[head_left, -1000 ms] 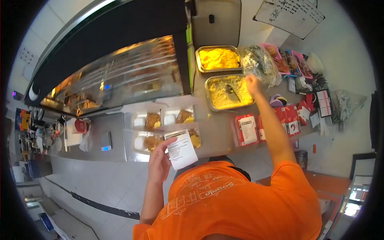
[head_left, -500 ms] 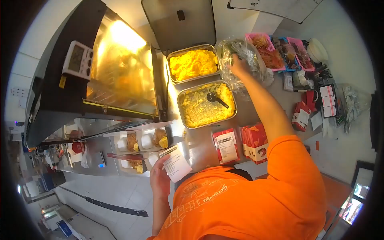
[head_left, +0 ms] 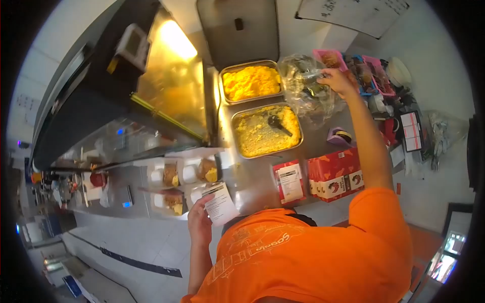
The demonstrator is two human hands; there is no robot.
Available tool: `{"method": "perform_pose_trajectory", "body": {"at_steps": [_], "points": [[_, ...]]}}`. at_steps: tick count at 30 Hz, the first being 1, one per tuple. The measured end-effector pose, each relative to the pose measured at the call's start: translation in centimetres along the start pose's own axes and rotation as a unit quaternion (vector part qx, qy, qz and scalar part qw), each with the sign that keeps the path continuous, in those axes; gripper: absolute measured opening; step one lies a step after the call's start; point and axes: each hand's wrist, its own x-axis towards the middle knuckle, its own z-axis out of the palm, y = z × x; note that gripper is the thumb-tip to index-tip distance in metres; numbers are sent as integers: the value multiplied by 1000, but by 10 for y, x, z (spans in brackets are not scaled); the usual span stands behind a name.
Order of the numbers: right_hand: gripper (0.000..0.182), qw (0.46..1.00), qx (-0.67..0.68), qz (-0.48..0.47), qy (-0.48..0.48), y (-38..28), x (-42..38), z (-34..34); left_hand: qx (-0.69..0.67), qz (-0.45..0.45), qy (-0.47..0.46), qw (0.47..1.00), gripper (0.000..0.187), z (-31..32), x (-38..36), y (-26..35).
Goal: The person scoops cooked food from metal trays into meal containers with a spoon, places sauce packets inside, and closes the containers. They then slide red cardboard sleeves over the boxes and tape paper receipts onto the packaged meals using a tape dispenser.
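Observation:
My left hand (head_left: 200, 218) pinches a white printed receipt (head_left: 220, 204) by its upper left edge, over the front of the steel counter. My right arm reaches to the back right, where the fingers of my right hand (head_left: 338, 82) close on clear film at the top of a large crumpled plastic bag (head_left: 309, 103). Dark green contents show through the bag, but the film blurs them. Left of it stand two steel trays: one heaped with yellow scrambled egg (head_left: 251, 82), the nearer one holding a thinner layer (head_left: 247, 136) with a black scoop (head_left: 279, 124) lying in it.
Open food boxes (head_left: 184, 171) with browned pieces and egg sit left of the receipt. Red cartons (head_left: 336, 174) and a red packet with a paper slip (head_left: 289, 182) lie near the front edge. Pink baskets (head_left: 375, 65) stand behind my right hand. A lit glass cabinet (head_left: 174, 81) rises at left.
My right hand has drawn back out of the plastic bag, up and to the right, now at the film's upper edge. My left hand still holds the receipt. The view has shifted slightly.

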Motion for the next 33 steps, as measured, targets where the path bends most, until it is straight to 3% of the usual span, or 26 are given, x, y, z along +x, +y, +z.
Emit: {"method": "perform_pose_trajectory", "body": {"at_steps": [2,4,6,7,9,10,14,16,18,19,21,23,25,26,28,31,33], "points": [[39,988,60,79,-115,-77,-45,21,4,4,-11,1000,63,-13,-8,5],[33,931,279,47,-228,-105,-79,73,-11,-21,-14,1000,55,-39,-17,-1],[32,898,324,17,-296,-124,-108,135,-20,-21,12,999,52,-66,-33,-3],[32,892,310,38,-327,-154,-129,167,-19,-33,5,999,48,-79,-41,-3],[31,924,129,-107,-344,-169,-143,241,-22,-36,-2,999,45,-104,-56,-4],[31,941,-14,-177,-288,-184,-158,274,-29,-32,18,999,48,-117,-64,-3],[34,933,-105,-247,-240,-169,-170,384,-58,-10,51,997,52,-166,-92,-3],[35,924,-161,-277,-207,-182,-170,399,-62,17,79,995,51,-186,-105,-1],[30,928,-200,-151,-276,-193,-165,395,-67,33,85,994,48,-206,-117,-2],[30,926,-205,-153,-278,-185,-158,397,-69,43,92,992,44,-214,-123,-4],[24,911,-187,-244,-274,-176,-147,402,-78,45,103,991,44,-229,-131,-7],[20,911,-229,-193,-284,-184,-147,400,-87,45,111,989,44,-239,-135,-11],[20,921,-92,-222,-306,-171,-134,405,-98,38,113,988,43,-246,-137,-13],[20,920,-96,-222,-307,-169,-128,405,-103,38,113,988,43,-248,-136,-14],[31,892,-160,-239,-350,-172,-121,404,-109,22,118,987,42,-252,-135,-15],[45,902,-152,-182,-361,-170,-121,403,-120,14,120,985,41,-258,-132,-15],[49,895,-162,-202,-364,-171,-123,399,-121,17,122,985,41,-262,-131,-16]]}}
